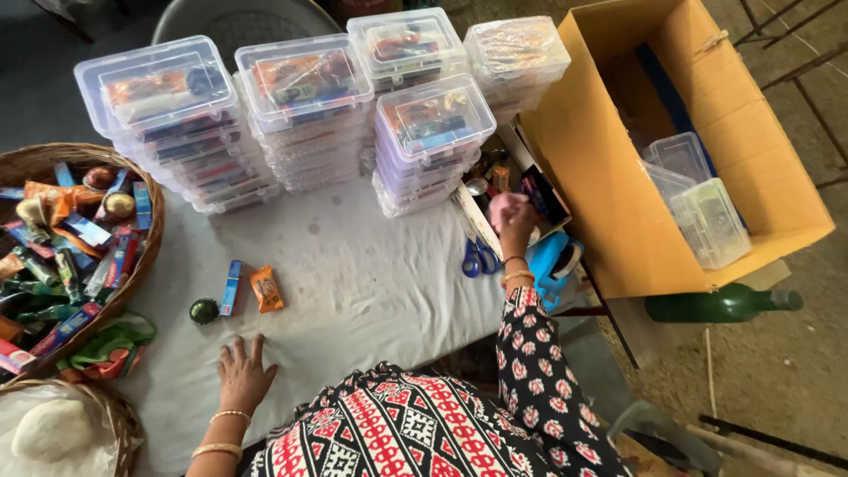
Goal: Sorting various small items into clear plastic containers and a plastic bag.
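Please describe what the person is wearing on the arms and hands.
The right arm has a long black sleeve with red and white floral print. Gold bangles circle the right wrist. The left forearm is bare, with two gold bangles behind the left hand.

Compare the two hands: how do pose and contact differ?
The left hand lies flat, palm down, fingers spread on the white tablecloth, holding nothing. The right hand is stretched out to the small open box beside the scissors, fingers curled on something pink. The left is near the body; the right is far forward. Both wear gold bangles at the wrist.
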